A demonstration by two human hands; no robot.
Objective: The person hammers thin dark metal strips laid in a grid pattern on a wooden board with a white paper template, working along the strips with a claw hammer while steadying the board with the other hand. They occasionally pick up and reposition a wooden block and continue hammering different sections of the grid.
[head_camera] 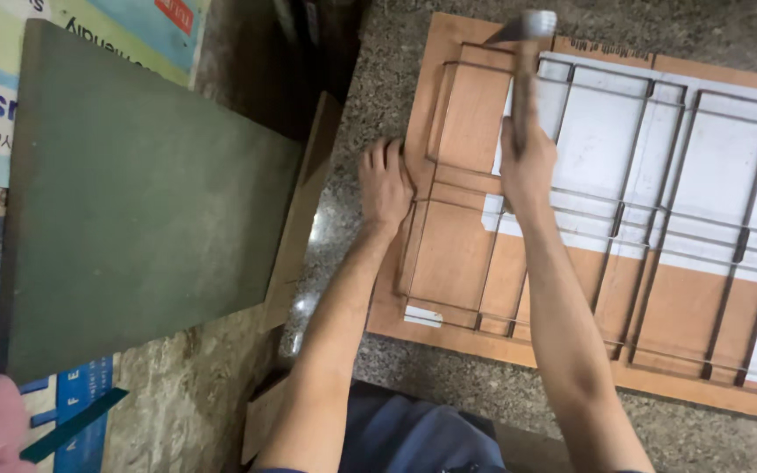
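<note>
Head view: at centre frame the left hand [385, 182] lies flat, fingers together, steadying the plywood die board [449, 254] by its edge, while the right hand [526, 162], fingers wrapped, lifts a hammer [526, 52], seemingly above the metal strips [624, 210].

Both forearms are bare from elbow to wrist, with no sleeve showing anywhere along them. The left hand [385, 182] and the right hand [526, 165] are ungloved, and I can see no ring, watch or band on either one. The nails look short and plain. Low in the head view, between the arms, the lap is covered in dull blue-grey cloth [413, 434], creased into soft folds.
</note>
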